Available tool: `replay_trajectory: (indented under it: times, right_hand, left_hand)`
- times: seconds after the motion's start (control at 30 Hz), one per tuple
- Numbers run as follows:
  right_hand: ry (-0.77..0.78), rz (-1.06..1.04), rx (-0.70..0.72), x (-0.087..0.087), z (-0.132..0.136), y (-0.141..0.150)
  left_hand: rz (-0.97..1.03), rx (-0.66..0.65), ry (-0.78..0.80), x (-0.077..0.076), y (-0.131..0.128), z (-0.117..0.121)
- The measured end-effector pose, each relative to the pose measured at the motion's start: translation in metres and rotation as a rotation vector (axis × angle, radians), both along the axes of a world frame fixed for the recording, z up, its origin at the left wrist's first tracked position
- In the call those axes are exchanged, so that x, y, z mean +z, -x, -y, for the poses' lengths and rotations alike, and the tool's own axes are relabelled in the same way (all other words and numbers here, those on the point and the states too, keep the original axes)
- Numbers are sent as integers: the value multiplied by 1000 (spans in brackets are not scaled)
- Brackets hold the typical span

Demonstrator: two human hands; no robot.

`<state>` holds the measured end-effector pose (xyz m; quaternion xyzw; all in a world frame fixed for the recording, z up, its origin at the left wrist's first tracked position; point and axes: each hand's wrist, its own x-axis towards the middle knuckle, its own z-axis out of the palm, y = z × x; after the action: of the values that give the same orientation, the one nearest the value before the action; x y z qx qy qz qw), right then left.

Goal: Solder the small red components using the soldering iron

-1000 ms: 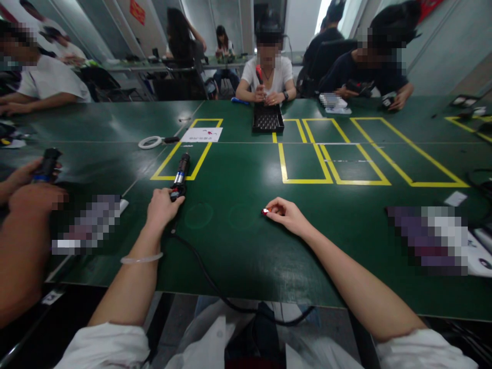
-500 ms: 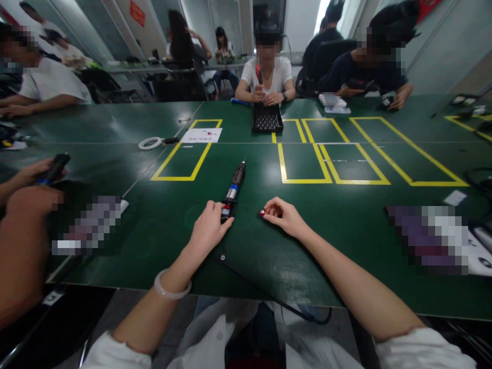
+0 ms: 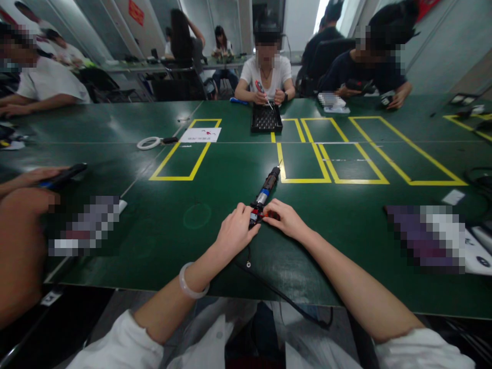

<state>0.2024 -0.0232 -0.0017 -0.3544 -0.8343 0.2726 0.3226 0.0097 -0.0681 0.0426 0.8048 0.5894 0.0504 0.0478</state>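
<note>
My left hand [image 3: 236, 231] grips the rear end of a black electric screwdriver [image 3: 265, 190] with a blue and silver band, which lies on the green table [image 3: 238, 169] with its tip pointing away from me. A black cable [image 3: 280, 300] runs from the tool back over the table's near edge. My right hand [image 3: 286, 219] pinches a small red part [image 3: 265, 216] on the table, right against the tool's rear end and my left fingers.
Yellow tape rectangles [image 3: 334, 154] mark the table ahead. A black tray [image 3: 266, 119] sits before a person opposite. A white ring [image 3: 148, 143] and a paper sheet [image 3: 200, 135] lie far left. A neighbour's arm [image 3: 23, 241] holds a dark tool at left.
My left hand has carried the screwdriver rightward across the table, from the left yellow rectangle to my right hand. The right hand with the red part has stayed in place.
</note>
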Motion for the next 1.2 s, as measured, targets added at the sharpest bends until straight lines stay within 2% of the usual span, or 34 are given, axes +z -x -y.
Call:
replay_trajectory:
  times: [0.4,0.57,0.87,1.2]
  right_hand:
    - [19,1,-24,0,0,6]
    - [4,-25,-30,0,1,8]
    - [23,-11,-2,0,3,5]
    - [50,-27,-51,-4,-1,-2]
  left_hand:
    - [142,-8,-105,-17,1,-3]
    - [128,-17,-108,-15,-2,-6]
    - [-17,35,-59,0,-8,-13]
    - [-5,94,-98,-2,25,-40]
